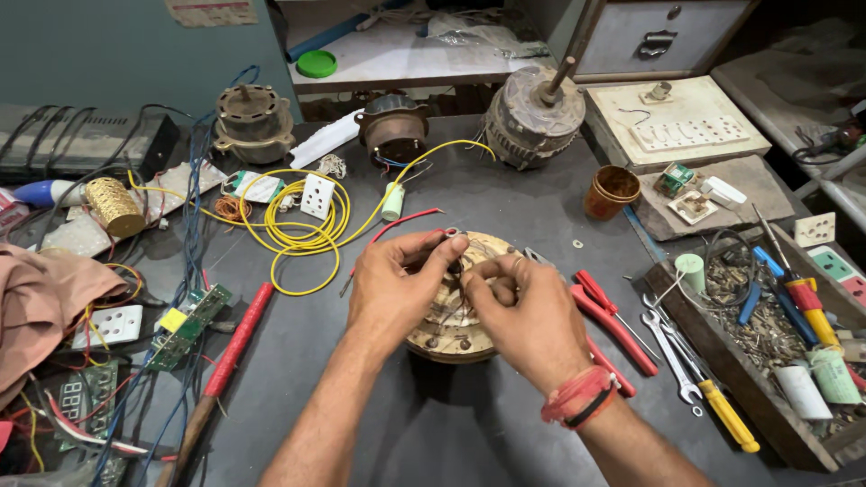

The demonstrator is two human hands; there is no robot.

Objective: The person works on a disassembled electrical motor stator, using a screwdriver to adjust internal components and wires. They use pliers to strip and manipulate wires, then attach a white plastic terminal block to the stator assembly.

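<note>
Now we pinch thin wires (456, 271) with left hand (397, 280) and right hand (523, 311) over the round motor stator (451, 325).

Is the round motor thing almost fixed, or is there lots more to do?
It looks mid-way. The round winding part already lies bare on the table. The left hand and right hand are both pinching thin wires on top of it. The red pliers lie unused beside it, and the yellow wire lies loose, so plenty seems left.
</note>
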